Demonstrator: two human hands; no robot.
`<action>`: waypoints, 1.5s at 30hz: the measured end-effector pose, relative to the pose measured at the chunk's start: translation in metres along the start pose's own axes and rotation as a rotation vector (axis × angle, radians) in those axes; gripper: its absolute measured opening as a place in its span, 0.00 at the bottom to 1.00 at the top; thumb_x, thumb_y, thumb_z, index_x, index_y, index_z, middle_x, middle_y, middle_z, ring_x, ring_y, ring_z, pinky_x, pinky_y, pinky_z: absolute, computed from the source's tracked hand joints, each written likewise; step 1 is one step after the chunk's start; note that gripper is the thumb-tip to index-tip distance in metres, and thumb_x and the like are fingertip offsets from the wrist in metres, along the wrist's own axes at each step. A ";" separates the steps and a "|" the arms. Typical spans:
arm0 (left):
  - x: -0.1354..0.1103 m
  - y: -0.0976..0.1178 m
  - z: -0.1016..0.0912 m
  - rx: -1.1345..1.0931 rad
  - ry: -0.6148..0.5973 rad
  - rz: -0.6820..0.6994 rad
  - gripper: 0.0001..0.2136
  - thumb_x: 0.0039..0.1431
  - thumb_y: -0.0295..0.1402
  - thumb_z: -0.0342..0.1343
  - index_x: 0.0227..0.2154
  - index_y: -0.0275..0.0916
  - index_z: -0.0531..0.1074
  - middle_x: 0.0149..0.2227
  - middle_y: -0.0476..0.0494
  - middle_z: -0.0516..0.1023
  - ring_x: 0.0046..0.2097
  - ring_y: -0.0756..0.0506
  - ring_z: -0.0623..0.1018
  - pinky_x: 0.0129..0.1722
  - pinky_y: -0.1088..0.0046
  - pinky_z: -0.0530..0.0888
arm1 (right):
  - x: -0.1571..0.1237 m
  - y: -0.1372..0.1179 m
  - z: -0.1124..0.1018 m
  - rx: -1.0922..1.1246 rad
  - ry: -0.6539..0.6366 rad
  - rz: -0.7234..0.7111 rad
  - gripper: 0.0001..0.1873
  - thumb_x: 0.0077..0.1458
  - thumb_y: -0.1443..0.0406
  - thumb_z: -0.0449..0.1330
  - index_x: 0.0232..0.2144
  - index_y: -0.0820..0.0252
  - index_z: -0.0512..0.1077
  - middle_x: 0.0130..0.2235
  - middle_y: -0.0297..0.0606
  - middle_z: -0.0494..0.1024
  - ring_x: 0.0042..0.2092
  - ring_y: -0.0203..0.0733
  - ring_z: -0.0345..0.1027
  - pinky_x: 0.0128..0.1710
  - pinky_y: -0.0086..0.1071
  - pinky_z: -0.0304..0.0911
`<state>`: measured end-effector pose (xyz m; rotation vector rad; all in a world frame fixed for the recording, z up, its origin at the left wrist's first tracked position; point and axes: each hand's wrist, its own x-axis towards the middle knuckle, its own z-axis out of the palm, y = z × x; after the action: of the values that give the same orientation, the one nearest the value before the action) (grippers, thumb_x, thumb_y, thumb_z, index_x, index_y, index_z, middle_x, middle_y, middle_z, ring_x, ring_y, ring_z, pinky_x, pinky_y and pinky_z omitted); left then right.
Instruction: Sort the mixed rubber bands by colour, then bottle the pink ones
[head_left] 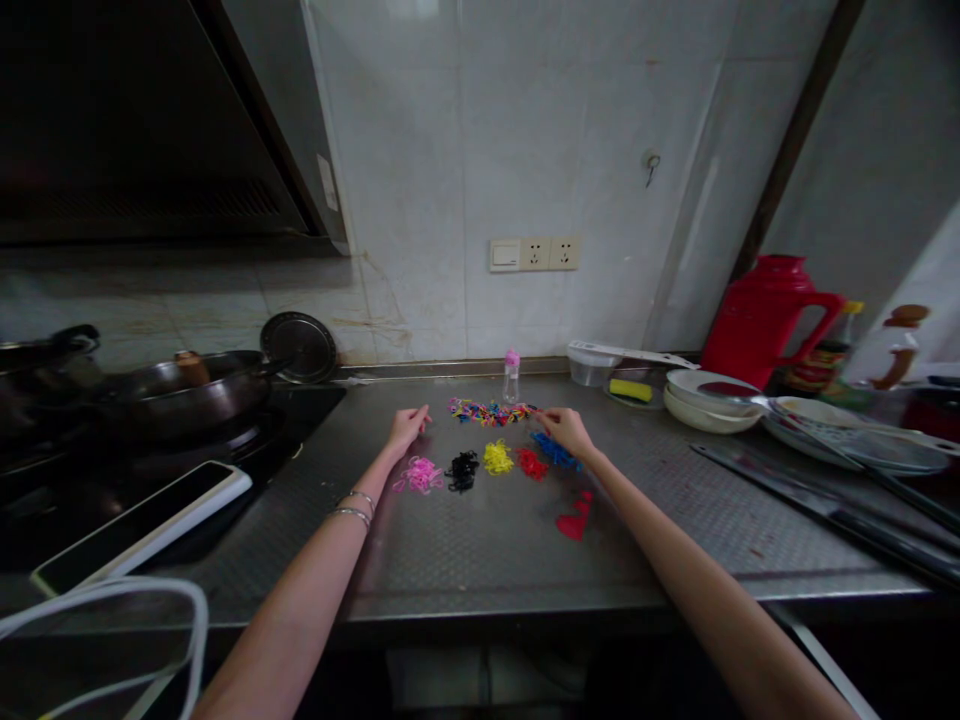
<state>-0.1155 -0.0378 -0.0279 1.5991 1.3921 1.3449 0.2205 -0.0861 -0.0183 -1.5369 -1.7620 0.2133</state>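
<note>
A heap of mixed-colour small rubber bands (491,413) lies toward the back of the metal counter. In front of it are sorted piles: pink rubber bands (420,475), black rubber bands (463,471), yellow rubber bands (497,457), red rubber bands (532,463) and blue rubber bands (556,450). Just left of the mixed heap, above the pink pile, my left hand (408,429) has its fingers drawn together. My right hand (568,431) pinches at the heap's right end, over the blue pile. Whatever either hand holds is too small to make out.
A small pink-capped bottle (511,378) stands behind the heap; a flat red piece (574,516) lies nearer me. Right: plastic tub (592,367), stacked bowls (709,405), red thermos (761,320), long dark knife (817,505). Left: stove with a pan (187,400), white-edged device (142,525).
</note>
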 end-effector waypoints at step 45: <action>0.010 0.032 0.056 0.694 -0.275 0.206 0.12 0.48 0.36 0.53 0.35 0.39 0.74 0.31 0.43 0.75 0.31 0.48 0.72 0.31 0.75 0.66 | -0.005 0.017 -0.001 0.150 0.065 0.196 0.23 0.45 0.52 0.50 0.24 0.67 0.74 0.16 0.34 0.69 0.18 0.32 0.56 0.19 0.25 0.49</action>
<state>-0.0532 -0.0271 -0.0123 2.3236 1.6479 0.7181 0.2344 -0.0864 -0.0299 -1.5876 -1.5097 0.3796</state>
